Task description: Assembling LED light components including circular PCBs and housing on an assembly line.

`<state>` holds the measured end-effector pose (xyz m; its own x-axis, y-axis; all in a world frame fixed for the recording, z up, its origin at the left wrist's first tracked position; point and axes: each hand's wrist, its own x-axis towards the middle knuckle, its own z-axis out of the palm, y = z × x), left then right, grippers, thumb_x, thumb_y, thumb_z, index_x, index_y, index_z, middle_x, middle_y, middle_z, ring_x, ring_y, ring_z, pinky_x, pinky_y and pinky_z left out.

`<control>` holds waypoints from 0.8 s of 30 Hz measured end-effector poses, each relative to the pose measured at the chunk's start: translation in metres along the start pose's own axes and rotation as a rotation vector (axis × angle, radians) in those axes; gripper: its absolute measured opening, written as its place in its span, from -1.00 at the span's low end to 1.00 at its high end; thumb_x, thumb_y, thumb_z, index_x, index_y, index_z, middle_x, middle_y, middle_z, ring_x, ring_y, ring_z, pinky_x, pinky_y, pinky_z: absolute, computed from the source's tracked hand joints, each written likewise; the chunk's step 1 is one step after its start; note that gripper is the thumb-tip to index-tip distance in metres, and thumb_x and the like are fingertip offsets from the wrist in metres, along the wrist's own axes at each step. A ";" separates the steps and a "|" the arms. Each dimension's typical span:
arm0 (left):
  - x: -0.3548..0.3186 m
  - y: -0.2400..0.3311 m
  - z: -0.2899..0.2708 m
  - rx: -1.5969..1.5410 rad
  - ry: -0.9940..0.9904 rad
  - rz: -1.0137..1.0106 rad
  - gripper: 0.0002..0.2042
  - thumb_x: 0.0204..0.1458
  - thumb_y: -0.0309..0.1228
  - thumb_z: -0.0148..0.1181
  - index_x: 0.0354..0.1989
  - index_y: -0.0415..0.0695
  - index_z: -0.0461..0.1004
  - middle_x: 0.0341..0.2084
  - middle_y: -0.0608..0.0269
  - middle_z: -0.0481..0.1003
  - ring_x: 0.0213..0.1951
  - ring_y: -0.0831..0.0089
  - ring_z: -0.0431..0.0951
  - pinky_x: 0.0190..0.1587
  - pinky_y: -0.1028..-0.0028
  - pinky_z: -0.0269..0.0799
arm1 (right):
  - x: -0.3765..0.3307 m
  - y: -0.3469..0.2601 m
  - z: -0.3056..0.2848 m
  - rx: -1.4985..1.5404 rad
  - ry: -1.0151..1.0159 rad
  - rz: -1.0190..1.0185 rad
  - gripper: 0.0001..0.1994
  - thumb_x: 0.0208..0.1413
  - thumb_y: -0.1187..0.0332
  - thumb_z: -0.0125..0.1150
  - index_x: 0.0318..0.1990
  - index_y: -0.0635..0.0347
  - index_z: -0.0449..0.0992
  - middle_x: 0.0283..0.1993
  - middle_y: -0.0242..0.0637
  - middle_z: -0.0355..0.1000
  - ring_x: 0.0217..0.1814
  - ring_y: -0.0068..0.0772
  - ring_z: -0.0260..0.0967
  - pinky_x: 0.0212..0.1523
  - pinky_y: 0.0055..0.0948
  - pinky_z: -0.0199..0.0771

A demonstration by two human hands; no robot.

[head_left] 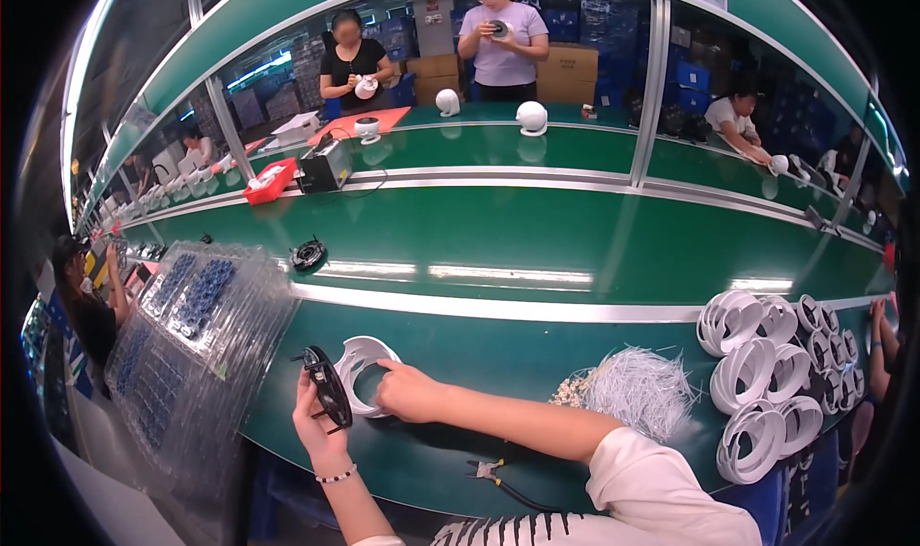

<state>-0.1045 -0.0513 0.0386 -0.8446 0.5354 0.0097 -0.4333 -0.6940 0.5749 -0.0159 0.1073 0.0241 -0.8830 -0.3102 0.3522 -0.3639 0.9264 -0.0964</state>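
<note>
My left hand (pixel 309 420) is closed around the edge of a round black plastic part (pixel 332 391), tilted on its side, with small components and prongs on it. Just right of it, a white plastic ring housing (pixel 366 346) with an open middle rests on the green bench. My right hand (pixel 406 392) reaches across from the right, its fingers curled at the ring's right rim and seemingly gripping it. The fingertips are partly hidden. Below the right forearm lies a pair of cutting pliers (pixel 491 470).
Stacked clear plastic trays (pixel 206 326) with blue pieces stand at the left. A bundle of white wires (pixel 640 391) lies right of my forearm. Stacked white rings (pixel 747 374) fill the right side. Another black round part (pixel 308 255) sits on the green surface beyond. Several people work nearby.
</note>
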 end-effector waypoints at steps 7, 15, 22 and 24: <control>0.003 -0.004 0.014 -0.019 -0.040 0.044 -0.69 0.07 -0.55 -0.11 0.01 -0.14 0.33 -0.15 0.14 0.46 -0.13 0.32 0.50 -0.09 0.33 0.47 | -0.011 0.010 0.007 0.427 0.041 0.125 -0.92 -0.25 0.39 0.28 -0.57 0.18 0.53 -0.56 -0.20 0.43 -0.40 -0.15 0.40 0.07 -0.13 0.25; -0.001 -0.020 0.036 0.120 -0.033 0.037 -0.66 0.07 -0.50 -0.10 0.06 -0.21 0.29 -0.07 0.13 0.42 -0.06 0.33 0.46 0.03 0.34 0.37 | -0.021 0.014 -0.019 0.481 0.211 -0.026 -0.85 -0.17 0.36 0.26 -0.50 0.22 0.45 -0.48 -0.20 0.41 -0.33 -0.12 0.38 0.03 -0.06 0.26; -0.014 -0.023 0.085 0.093 -0.136 0.142 -0.74 0.07 -0.45 -0.03 -0.07 -0.23 0.31 -0.18 0.16 0.45 -0.09 0.36 0.45 0.04 0.34 0.32 | -0.141 -0.019 -0.075 0.290 0.563 0.197 -0.90 -0.15 0.43 0.30 -0.43 0.21 0.54 -0.32 -0.30 0.51 -0.31 -0.28 0.46 0.00 -0.18 0.39; -0.007 -0.042 0.087 0.045 -0.123 0.017 -0.75 0.06 -0.45 -0.01 -0.08 -0.22 0.34 -0.17 0.16 0.45 -0.08 0.34 0.44 0.06 0.31 0.32 | -0.171 -0.053 -0.077 0.244 0.496 0.200 -0.89 -0.17 0.43 0.32 -0.45 0.20 0.52 -0.31 -0.31 0.50 -0.29 -0.27 0.44 0.00 -0.20 0.40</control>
<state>-0.0532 0.0153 0.0854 -0.8056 0.5804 0.1188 -0.4022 -0.6830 0.6097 0.1769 0.1278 0.0405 -0.7186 0.0570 0.6931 -0.3143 0.8624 -0.3968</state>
